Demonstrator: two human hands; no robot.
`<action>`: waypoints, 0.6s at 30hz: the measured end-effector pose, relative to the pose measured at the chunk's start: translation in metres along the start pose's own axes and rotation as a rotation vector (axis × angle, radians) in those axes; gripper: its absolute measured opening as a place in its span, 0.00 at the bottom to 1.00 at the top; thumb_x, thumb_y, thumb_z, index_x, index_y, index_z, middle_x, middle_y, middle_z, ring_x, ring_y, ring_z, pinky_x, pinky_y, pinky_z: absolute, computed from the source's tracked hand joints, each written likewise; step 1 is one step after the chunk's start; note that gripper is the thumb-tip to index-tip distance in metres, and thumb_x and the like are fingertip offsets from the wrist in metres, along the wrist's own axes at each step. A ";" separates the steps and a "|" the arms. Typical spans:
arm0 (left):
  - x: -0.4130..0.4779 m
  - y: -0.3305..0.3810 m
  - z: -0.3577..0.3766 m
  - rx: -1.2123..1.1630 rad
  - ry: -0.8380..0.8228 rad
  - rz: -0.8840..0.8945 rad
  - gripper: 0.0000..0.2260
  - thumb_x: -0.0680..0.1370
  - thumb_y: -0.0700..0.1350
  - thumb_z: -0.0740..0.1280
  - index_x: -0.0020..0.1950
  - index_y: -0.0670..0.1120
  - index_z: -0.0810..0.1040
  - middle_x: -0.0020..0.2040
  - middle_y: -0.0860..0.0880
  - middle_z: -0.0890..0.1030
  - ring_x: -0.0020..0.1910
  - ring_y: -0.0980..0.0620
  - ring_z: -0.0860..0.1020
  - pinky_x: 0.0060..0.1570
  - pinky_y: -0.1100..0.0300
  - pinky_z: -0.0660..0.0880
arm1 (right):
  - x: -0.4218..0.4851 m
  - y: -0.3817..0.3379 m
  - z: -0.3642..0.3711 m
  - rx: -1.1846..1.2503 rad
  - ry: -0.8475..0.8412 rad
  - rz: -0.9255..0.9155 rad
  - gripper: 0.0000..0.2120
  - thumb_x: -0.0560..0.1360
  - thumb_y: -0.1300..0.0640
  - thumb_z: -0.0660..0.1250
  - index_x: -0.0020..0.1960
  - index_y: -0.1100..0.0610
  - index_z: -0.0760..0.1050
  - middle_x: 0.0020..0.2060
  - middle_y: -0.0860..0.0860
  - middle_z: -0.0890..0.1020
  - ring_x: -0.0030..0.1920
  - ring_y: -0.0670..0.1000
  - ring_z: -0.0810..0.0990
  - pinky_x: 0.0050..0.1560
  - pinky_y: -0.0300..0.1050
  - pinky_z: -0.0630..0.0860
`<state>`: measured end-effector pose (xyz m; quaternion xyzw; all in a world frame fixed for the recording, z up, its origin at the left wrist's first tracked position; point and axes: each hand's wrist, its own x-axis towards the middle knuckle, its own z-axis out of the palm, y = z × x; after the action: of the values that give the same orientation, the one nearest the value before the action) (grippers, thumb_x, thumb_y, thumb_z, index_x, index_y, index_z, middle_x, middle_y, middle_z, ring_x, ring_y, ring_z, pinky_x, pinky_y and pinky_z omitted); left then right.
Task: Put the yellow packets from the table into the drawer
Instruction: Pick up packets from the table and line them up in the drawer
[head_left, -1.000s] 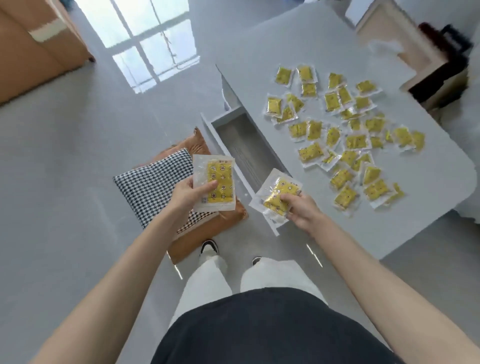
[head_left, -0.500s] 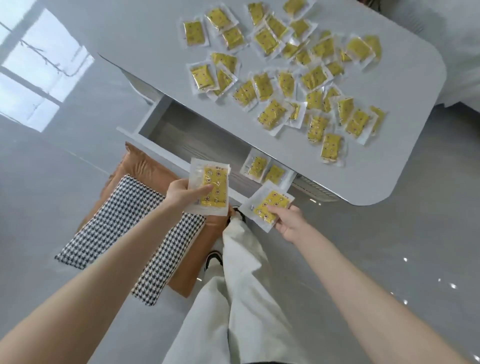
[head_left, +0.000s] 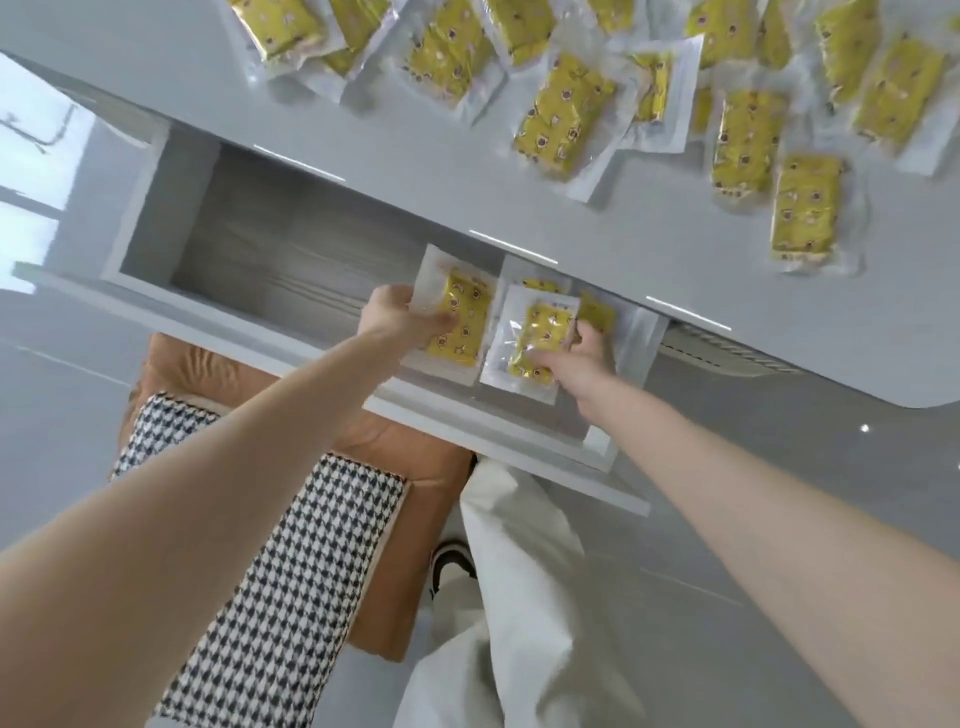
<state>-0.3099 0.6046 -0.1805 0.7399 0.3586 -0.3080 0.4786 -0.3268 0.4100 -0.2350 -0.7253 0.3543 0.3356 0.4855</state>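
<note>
Two hands are engaged, each holding one item. The left hand (head_left: 400, 323) grips a flat yellow packet sealed in clear plastic, called the left packet (head_left: 464, 321). Its fingers curl round the packet's left edge and the thumb lies across the printed face. The right hand (head_left: 583, 359) pinches a second packet of the same kind, the right packet (head_left: 537, 336), at its near right edge with curled fingers.

Both packets are inside the walls of the open pale grey drawer (head_left: 234, 318), at its right end, side by side with their edges just beside each other. Whether they touch the drawer's wood-grain floor cannot be determined. Further yellow packets (head_left: 597, 312) lie in the drawer just beyond the right packet, partly hidden by it and by the table edge. The left part of the drawer shows bare floor.

Each held packet lies face up. Its long axis runs from the drawer front towards the back, with the far end tilted slightly right.

Half a second earlier both hands held their packets outside the drawer, in front of its front panel. They have now moved in over it.

Beyond the drawer, the grey rounded table (head_left: 623, 244) carries many loose packets (head_left: 566, 122). In front of the drawer stands a brown seat (head_left: 400, 452) with a black-and-white houndstooth cushion (head_left: 270, 597).
</note>
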 end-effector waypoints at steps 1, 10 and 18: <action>0.013 -0.004 0.005 0.018 0.010 -0.013 0.28 0.70 0.48 0.75 0.68 0.43 0.72 0.53 0.49 0.80 0.46 0.53 0.78 0.51 0.62 0.73 | 0.012 0.001 0.003 0.012 0.011 -0.009 0.33 0.70 0.62 0.74 0.71 0.57 0.65 0.63 0.53 0.76 0.61 0.55 0.76 0.60 0.49 0.74; 0.076 -0.012 0.030 0.096 0.048 0.006 0.26 0.73 0.47 0.72 0.69 0.45 0.70 0.58 0.50 0.78 0.49 0.52 0.75 0.49 0.64 0.70 | 0.058 -0.001 0.018 -0.033 0.153 -0.085 0.28 0.70 0.60 0.74 0.65 0.52 0.65 0.57 0.52 0.79 0.56 0.55 0.78 0.55 0.48 0.77; 0.069 -0.025 0.040 0.311 0.287 0.068 0.36 0.70 0.47 0.74 0.73 0.55 0.59 0.72 0.46 0.59 0.70 0.44 0.59 0.65 0.49 0.65 | 0.035 0.017 0.024 -0.375 0.360 -0.443 0.33 0.66 0.63 0.74 0.67 0.54 0.66 0.64 0.55 0.70 0.62 0.56 0.69 0.61 0.47 0.70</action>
<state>-0.2967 0.5909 -0.2624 0.8528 0.3461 -0.2350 0.3126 -0.3267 0.4214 -0.2792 -0.9089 0.2004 0.1481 0.3344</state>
